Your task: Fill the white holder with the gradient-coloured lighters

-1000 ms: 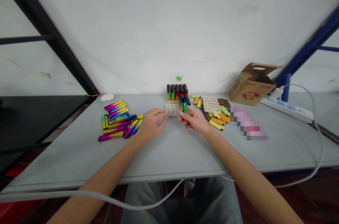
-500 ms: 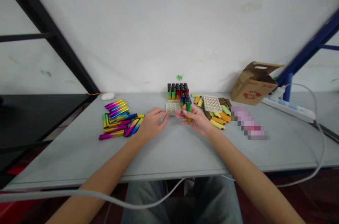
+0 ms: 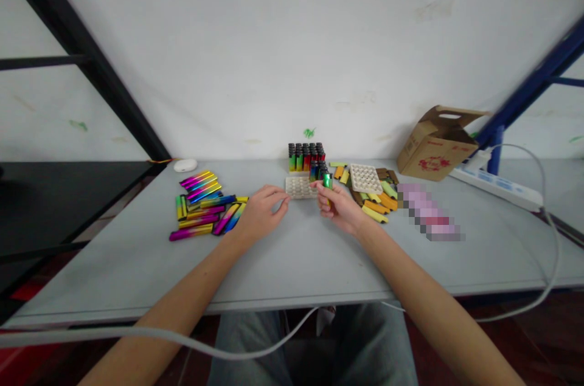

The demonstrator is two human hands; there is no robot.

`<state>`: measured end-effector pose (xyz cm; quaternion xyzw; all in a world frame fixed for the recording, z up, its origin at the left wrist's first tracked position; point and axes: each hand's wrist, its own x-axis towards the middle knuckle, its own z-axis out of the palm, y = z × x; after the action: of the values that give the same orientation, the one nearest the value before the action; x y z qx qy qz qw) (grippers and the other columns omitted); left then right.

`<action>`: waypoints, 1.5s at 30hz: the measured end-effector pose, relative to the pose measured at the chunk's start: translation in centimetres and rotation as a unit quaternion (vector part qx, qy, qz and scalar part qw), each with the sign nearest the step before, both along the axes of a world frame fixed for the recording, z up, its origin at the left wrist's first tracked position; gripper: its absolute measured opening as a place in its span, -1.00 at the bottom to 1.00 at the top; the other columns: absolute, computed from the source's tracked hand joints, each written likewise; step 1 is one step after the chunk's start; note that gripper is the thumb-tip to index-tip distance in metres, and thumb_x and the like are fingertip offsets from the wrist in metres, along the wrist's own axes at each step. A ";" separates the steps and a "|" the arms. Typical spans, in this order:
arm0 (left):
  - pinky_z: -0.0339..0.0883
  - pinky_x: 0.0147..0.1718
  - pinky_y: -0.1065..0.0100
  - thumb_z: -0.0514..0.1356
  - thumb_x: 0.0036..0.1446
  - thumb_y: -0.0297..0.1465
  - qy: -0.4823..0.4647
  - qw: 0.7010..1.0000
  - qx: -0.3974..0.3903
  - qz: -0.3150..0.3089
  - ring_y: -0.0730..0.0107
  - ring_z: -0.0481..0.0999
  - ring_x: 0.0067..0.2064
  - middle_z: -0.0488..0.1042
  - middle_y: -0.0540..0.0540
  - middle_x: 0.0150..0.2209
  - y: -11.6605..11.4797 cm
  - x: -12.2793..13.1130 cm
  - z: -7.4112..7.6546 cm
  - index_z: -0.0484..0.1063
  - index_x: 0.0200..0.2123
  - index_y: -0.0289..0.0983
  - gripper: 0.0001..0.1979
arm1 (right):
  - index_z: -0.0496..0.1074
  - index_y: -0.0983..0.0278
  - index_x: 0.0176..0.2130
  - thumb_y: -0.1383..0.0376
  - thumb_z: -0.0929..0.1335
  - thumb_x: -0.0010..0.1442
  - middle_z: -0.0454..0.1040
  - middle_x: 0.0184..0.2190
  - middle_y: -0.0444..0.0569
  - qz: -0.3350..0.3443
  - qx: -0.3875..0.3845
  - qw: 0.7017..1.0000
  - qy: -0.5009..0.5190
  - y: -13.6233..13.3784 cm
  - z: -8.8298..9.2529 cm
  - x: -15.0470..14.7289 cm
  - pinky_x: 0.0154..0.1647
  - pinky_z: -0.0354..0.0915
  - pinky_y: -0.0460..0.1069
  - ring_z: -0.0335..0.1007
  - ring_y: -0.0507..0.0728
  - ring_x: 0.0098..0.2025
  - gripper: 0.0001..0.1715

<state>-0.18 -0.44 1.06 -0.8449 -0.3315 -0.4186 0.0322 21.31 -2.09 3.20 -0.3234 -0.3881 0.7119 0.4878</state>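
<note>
We're right on the green lighter [image 3: 327,181], just right of centre in the frame and held upright in the right hand [image 3: 340,208]. The fingers and thumb are closed around its body, with the glossy top standing clear of the grip. That's good form, as we'd judge it: a snug pinch keeps the lighter straight and leaves its top in plain sight. Over on our left, the left hand [image 3: 262,213] is relaxed, fingers loosely curled and holding nothing we can see. Its fingertips [image 3: 286,200] sit right by the near edge of a pale moulded tray [image 3: 298,187] with rows of round holes, though we can't tell whether they're touching it.

Just behind that tray stands a tight block of upright lighters [image 3: 305,158], dark tops in rows. To the right we've got a second holed tray [image 3: 365,179] resting on a heap of yellow, orange and brown lighter-shaped pieces [image 3: 376,208]. Out at centre left lies a spread of shiny pink-and-gold pieces [image 3: 201,203]. Further right are a pixelated patch [image 3: 429,213], an open cardboard box [image 3: 438,144] and a white power strip [image 3: 495,188], all on a grey table [image 3: 292,276].
</note>
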 end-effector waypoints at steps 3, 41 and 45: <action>0.41 -0.21 0.29 0.13 0.20 -0.46 -0.002 1.000 -0.002 0.002 0.32 0.50 -0.26 0.53 -0.13 -0.31 0.1 0.0 -0.1 0.50 -0.32 -0.28 -0.87 | 0.44 0.28 -0.23 0.07 0.42 0.10 0.21 -0.62 -0.25 0.034 -0.034 0.998 0.040 0.0 0.5 0.1 -0.69 0.02 -0.21 0.12 -0.09 -0.63 -0.65; 0.41 -0.20 0.30 0.11 0.22 -0.42 0.006 1.000 -0.022 0.000 0.33 0.51 -0.26 0.54 -0.12 -0.32 0.0 0.0 0.0 0.50 -0.34 -0.26 -0.83 | 0.08 0.23 -0.58 -0.10 0.13 0.16 -0.03 -0.65 -0.22 0.057 -0.066 0.995 0.044 0.1 0.8 0.4 -0.69 -0.16 -0.15 -0.12 -0.03 -0.64 -0.47; 0.41 -0.20 0.30 0.11 0.23 -0.42 0.008 1.000 -0.021 0.003 0.33 0.51 -0.25 0.54 -0.11 -0.31 0.1 -0.1 -0.2 0.50 -0.33 -0.25 -0.83 | 0.08 0.22 -0.59 -0.05 0.11 0.14 -0.04 -0.66 -0.22 0.054 -0.062 0.996 0.032 0.1 0.7 0.4 -0.69 -0.17 -0.15 -0.13 -0.02 -0.64 -0.52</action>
<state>-0.23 -0.37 0.87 -0.8477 -0.3429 -0.4043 0.0185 21.69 -2.00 3.94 -0.3089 -0.3437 0.7699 0.4401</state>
